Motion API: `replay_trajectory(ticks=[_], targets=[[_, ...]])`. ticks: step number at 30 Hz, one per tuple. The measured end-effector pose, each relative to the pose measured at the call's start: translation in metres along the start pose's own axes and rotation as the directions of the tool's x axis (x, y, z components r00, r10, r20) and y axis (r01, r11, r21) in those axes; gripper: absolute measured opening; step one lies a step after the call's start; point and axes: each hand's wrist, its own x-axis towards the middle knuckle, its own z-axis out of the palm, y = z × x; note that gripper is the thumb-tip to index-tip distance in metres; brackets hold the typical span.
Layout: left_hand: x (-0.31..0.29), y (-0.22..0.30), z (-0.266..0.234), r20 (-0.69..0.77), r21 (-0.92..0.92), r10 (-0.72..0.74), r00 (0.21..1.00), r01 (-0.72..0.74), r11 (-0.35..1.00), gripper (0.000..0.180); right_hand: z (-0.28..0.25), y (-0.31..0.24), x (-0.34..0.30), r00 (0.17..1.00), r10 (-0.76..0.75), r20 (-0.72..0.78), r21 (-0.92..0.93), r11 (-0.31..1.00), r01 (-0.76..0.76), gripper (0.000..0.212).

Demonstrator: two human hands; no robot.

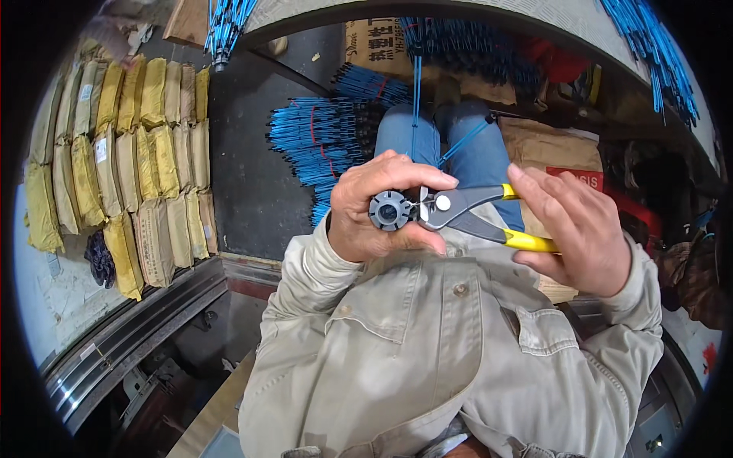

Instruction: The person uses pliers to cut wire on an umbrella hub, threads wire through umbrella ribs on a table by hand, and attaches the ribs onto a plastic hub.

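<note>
My left hand is closed around a small dark grey round part with a hole and ribs on its face, held up in front of my chest. My right hand grips the yellow handles of a pair of pliers. The pliers' grey jaws meet the round part's right side, where a white piece shows. A thin blue cable runs up from behind my left hand. My khaki jacket fills the lower middle of the view.
Bundles of blue cables lie on the dark floor beyond my knees, more hang at top left and top right. Rows of yellowish wrapped packages are stacked at left. Cardboard boxes stand at right. A metal rail crosses lower left.
</note>
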Motion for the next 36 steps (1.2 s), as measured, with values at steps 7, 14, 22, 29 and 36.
replay_trajectory(ticks=[7, 14, 22, 29, 36], targets=[[0.015, -0.007, -0.008, 0.137, -0.104, 0.041, 0.99, -0.026, 0.994, 0.055, 0.009, 0.063, 0.019, 0.484, -0.386, 0.785, 0.465, -0.149, -0.873, 0.061], [0.006, -0.009, -0.005, -0.012, -0.106, -0.016, 1.0, 0.015, 0.994, 0.072, 0.001, 0.025, 0.012, 0.984, -0.02, 0.179, 0.554, 0.829, -0.084, 0.055], [0.019, 0.0, -0.009, 0.074, -0.126, -0.168, 0.983, 0.177, 0.976, 0.067, 0.0, 0.056, 0.006, 0.855, 0.032, 0.518, 0.732, 0.499, -0.463, 0.056], [0.046, -0.025, -0.018, 0.02, -0.217, -0.12, 0.993, 0.122, 0.968, 0.065, 0.005, 0.088, 0.039, 0.821, -0.024, 0.571, 0.757, 0.402, -0.515, 0.053], [0.086, -0.04, -0.058, -0.083, -0.122, -0.032, 0.996, 0.022, 0.992, 0.053, 0.014, 0.088, 0.087, 0.99, 0.106, 0.094, 0.125, 0.985, -0.118, 0.053]])
